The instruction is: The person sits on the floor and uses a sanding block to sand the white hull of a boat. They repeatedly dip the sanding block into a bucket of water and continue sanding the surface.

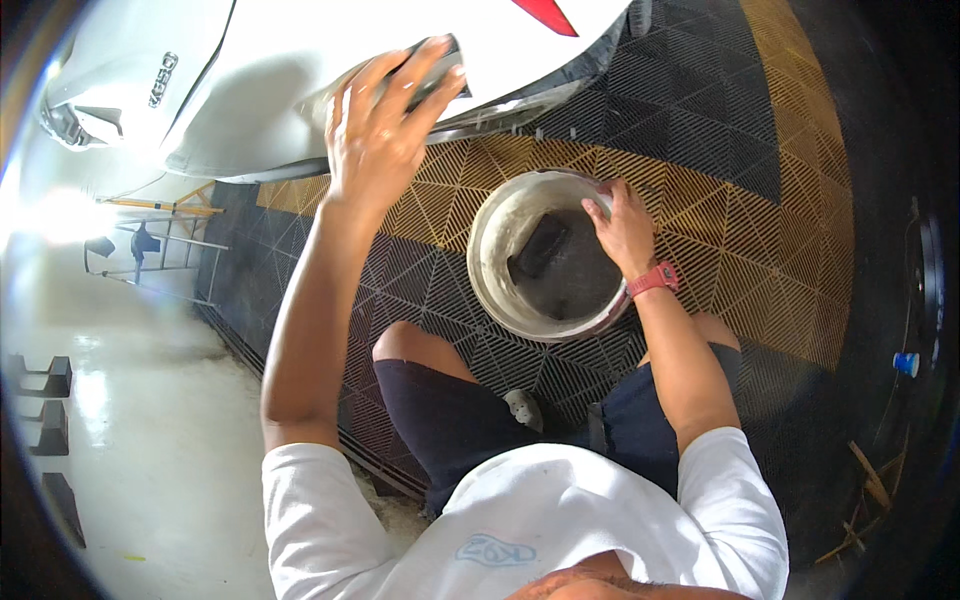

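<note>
Your splayed left hand (378, 130) holds a dark pad (455, 52) to the glossy car (265, 105); your right hand (627, 232) grips a round bucket (489, 250) by its rim.

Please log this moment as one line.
left hand: holds dark pad at car | right hand: grips bucket rim | inside bucket: dark block
</note>
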Demonstrator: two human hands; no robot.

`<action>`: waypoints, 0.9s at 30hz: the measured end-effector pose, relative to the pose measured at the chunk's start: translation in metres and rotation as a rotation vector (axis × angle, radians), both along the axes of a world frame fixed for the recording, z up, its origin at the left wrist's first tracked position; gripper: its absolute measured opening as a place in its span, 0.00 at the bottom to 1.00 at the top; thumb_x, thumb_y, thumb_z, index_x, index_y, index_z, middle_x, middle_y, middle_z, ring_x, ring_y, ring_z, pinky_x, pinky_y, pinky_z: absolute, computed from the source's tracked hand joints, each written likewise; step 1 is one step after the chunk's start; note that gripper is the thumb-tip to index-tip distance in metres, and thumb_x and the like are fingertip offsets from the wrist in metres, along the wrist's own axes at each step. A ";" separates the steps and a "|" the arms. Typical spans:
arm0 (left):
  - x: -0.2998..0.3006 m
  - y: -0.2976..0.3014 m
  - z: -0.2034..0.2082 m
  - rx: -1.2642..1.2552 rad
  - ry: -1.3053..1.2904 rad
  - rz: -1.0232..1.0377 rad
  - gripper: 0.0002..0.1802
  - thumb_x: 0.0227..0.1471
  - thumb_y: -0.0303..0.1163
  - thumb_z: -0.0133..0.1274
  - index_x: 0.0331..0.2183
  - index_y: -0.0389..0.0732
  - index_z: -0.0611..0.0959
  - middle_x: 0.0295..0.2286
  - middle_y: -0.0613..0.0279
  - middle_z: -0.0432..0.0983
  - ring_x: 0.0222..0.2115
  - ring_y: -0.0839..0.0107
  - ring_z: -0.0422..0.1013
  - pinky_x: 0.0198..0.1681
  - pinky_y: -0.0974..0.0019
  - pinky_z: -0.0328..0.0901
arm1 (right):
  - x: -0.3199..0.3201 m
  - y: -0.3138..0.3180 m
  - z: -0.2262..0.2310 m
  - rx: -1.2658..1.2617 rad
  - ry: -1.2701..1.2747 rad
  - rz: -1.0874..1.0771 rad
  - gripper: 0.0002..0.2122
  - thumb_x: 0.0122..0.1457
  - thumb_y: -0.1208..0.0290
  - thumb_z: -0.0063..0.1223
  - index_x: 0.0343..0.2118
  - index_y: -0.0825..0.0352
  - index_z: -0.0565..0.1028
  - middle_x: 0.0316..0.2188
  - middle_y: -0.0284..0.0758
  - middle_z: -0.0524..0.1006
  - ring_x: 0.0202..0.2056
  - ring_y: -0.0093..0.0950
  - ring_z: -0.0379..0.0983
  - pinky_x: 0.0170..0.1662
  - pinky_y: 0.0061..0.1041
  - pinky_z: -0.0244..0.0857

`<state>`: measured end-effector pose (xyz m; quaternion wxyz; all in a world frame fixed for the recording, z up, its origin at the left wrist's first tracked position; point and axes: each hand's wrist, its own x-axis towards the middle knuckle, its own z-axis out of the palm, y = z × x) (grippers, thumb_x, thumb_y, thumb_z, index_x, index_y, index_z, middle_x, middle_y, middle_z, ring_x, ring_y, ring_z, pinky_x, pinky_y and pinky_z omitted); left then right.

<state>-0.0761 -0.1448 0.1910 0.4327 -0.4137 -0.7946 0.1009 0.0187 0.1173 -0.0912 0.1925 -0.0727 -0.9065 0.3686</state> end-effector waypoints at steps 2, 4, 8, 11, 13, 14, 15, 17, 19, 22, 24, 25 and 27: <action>0.037 0.001 -0.015 0.171 -0.085 0.120 0.23 0.54 0.31 0.69 0.53 0.54 0.89 0.62 0.69 0.77 0.61 0.65 0.70 0.63 0.57 0.68 | 0.004 -0.009 0.024 0.106 0.136 -0.050 0.20 0.65 0.55 0.65 0.51 0.65 0.76 0.49 0.45 0.81 0.53 0.49 0.77 0.55 0.47 0.70; 0.064 0.015 -0.063 0.665 -0.434 -0.012 0.30 0.54 0.34 0.72 0.58 0.49 0.84 0.59 0.56 0.78 0.59 0.60 0.72 0.59 0.55 0.72 | 0.008 -0.019 0.056 -0.063 0.424 0.060 0.18 0.65 0.60 0.66 0.49 0.67 0.77 0.49 0.46 0.80 0.52 0.46 0.78 0.56 0.44 0.71; 0.090 0.045 -0.182 1.479 -1.329 0.056 0.28 0.61 0.32 0.68 0.60 0.39 0.82 0.56 0.52 0.78 0.57 0.61 0.75 0.59 0.56 0.71 | 0.031 -0.042 0.072 -0.835 -0.025 0.465 0.17 0.73 0.63 0.59 0.57 0.69 0.75 0.52 0.38 0.81 0.51 0.25 0.80 0.55 0.29 0.74; 0.113 0.077 -0.191 1.266 -1.291 0.301 0.26 0.63 0.27 0.63 0.61 0.36 0.82 0.62 0.43 0.72 0.63 0.54 0.71 0.65 0.55 0.67 | 0.034 -0.051 0.053 -0.978 -0.171 0.469 0.21 0.75 0.60 0.57 0.61 0.72 0.71 0.53 0.39 0.80 0.49 0.26 0.80 0.53 0.28 0.76; 0.123 0.068 -0.220 1.197 -1.249 0.240 0.28 0.63 0.26 0.62 0.63 0.36 0.81 0.66 0.41 0.66 0.68 0.52 0.65 0.66 0.55 0.66 | 0.036 -0.053 0.043 -1.023 -0.195 0.387 0.23 0.72 0.59 0.61 0.59 0.73 0.72 0.50 0.40 0.81 0.45 0.28 0.81 0.49 0.29 0.76; 0.126 0.066 -0.225 1.163 -1.224 0.207 0.29 0.63 0.25 0.61 0.64 0.36 0.80 0.68 0.41 0.64 0.70 0.51 0.62 0.67 0.56 0.65 | 0.036 -0.053 0.043 -0.977 -0.158 0.333 0.24 0.69 0.58 0.64 0.57 0.73 0.72 0.47 0.42 0.82 0.42 0.30 0.82 0.46 0.31 0.76; 0.130 0.062 -0.229 1.218 -1.349 0.124 0.32 0.62 0.23 0.60 0.67 0.39 0.78 0.72 0.41 0.56 0.75 0.52 0.53 0.69 0.56 0.62 | 0.036 -0.052 0.043 -0.930 -0.122 0.280 0.26 0.67 0.57 0.67 0.55 0.74 0.73 0.44 0.43 0.83 0.40 0.32 0.83 0.44 0.32 0.76; 0.136 0.063 -0.224 1.115 -1.348 0.089 0.36 0.60 0.21 0.61 0.68 0.39 0.75 0.72 0.41 0.56 0.75 0.52 0.53 0.70 0.55 0.61 | 0.034 -0.049 0.039 -0.760 -0.062 0.250 0.24 0.64 0.61 0.69 0.53 0.74 0.73 0.43 0.44 0.83 0.41 0.36 0.83 0.46 0.34 0.76; 0.141 0.067 -0.219 1.048 -1.364 0.077 0.42 0.56 0.18 0.62 0.71 0.40 0.71 0.73 0.42 0.54 0.75 0.52 0.52 0.72 0.54 0.58 | 0.036 -0.049 0.039 -0.673 -0.060 0.202 0.20 0.62 0.67 0.69 0.49 0.73 0.72 0.42 0.46 0.83 0.42 0.43 0.82 0.50 0.39 0.75; 0.140 0.064 -0.230 1.090 -1.315 0.066 0.47 0.53 0.16 0.63 0.73 0.42 0.69 0.74 0.44 0.53 0.75 0.52 0.53 0.72 0.54 0.57 | 0.026 -0.049 0.029 -0.808 -0.093 0.228 0.16 0.65 0.71 0.65 0.50 0.71 0.73 0.40 0.43 0.82 0.41 0.37 0.83 0.45 0.36 0.79; 0.140 0.055 -0.237 1.435 -1.584 -0.046 0.47 0.58 0.27 0.59 0.75 0.47 0.63 0.75 0.48 0.52 0.72 0.51 0.59 0.68 0.54 0.62 | 0.027 -0.044 0.031 -1.151 -0.157 0.248 0.13 0.69 0.73 0.60 0.52 0.69 0.72 0.41 0.38 0.79 0.40 0.28 0.79 0.39 0.30 0.80; 0.142 0.054 -0.227 1.617 -1.704 -0.115 0.45 0.60 0.31 0.57 0.76 0.48 0.61 0.75 0.49 0.52 0.71 0.51 0.60 0.67 0.54 0.64 | 0.027 -0.039 0.035 -1.323 -0.187 0.254 0.12 0.71 0.74 0.58 0.52 0.68 0.71 0.41 0.36 0.78 0.40 0.23 0.78 0.36 0.27 0.81; 0.144 0.040 -0.234 1.911 -1.893 -0.305 0.41 0.65 0.41 0.48 0.76 0.49 0.61 0.73 0.53 0.57 0.66 0.52 0.67 0.62 0.55 0.67 | 0.024 -0.030 0.038 -1.266 -0.144 0.193 0.10 0.72 0.75 0.56 0.52 0.67 0.71 0.41 0.34 0.78 0.41 0.23 0.78 0.38 0.29 0.83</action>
